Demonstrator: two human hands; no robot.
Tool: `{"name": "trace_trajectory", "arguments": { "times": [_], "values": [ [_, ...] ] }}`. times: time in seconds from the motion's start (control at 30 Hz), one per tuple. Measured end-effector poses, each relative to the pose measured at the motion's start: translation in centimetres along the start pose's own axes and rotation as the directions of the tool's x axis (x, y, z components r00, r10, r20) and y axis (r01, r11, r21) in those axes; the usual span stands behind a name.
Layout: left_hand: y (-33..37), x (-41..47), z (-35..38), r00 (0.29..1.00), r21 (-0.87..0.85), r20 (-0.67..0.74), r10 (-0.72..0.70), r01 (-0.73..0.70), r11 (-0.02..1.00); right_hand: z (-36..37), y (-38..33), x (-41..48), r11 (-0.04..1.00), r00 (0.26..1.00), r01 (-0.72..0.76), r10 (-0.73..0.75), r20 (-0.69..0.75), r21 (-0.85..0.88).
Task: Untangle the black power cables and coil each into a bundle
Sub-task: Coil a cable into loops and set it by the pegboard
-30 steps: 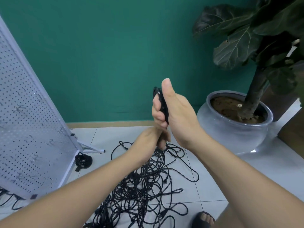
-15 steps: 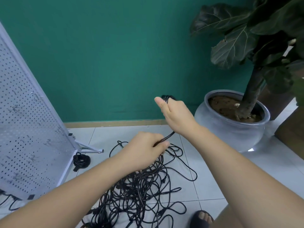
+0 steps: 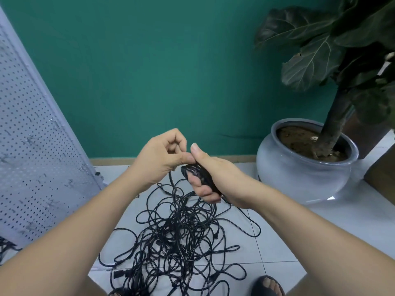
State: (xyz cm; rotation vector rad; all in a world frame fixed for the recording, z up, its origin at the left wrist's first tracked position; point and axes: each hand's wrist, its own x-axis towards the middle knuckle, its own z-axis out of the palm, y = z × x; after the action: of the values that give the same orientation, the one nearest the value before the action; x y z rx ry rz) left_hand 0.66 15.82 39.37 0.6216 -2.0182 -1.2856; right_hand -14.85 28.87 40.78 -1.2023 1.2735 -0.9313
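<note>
Coil (image 3: 199, 173) of glossy black cable sits in right hand (image 3: 215, 178) grip, left hand (image 3: 160, 161) pinches its thin strand (image 3: 170, 180) over loopy tangle (image 3: 181, 238).

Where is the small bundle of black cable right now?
Mid-picture in the head view, the bundle sits gripped in the right hand, just above the tangled pile on the floor and left of the grey plant pot.

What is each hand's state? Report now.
Left hand: grip closed, pinching a loose black cable strand.
Right hand: grip closed around a small coiled black cable bundle.
</note>
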Motion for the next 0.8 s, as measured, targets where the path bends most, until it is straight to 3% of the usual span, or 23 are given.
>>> {"name": "trace_trajectory", "arguments": {
  "times": [0.17, 0.27, 0.47, 0.63, 0.8],
  "values": [
    [0.7, 0.0, 2.5, 0.992, -0.087, -0.014, -0.129, 0.127, 0.988, 0.7, -0.9, -0.9, 0.994, 0.998, 0.035, -0.040, 0.043, 0.106],
    [0.4, -0.3, 4.9, 0.958, -0.117, -0.026, -0.286, 0.282, 0.952, 0.9, -1.5, -0.8, 0.968, 0.991, 0.135, -0.131, -0.032, 0.211],
    [-1.3, -1.0, 8.8, 0.944, -0.231, -0.041, -0.327, 0.309, 0.923, -0.9, -2.9, -0.6, 0.904, 0.940, 0.303, -0.231, -0.253, 0.302],
    [-2.0, -1.9, 10.4, 0.960, -0.036, 0.111, -0.257, 0.263, 0.964, -2.7, -3.8, -0.3, 0.902, 0.856, 0.380, -0.258, -0.448, 0.206],
    [-3.1, -3.2, 11.5, 0.917, 0.130, 0.268, -0.295, 0.269, 0.954, -4.2, -3.5, 0.5, 0.916, 0.747, 0.401, -0.325, -0.581, 0.003]
  ]
}}
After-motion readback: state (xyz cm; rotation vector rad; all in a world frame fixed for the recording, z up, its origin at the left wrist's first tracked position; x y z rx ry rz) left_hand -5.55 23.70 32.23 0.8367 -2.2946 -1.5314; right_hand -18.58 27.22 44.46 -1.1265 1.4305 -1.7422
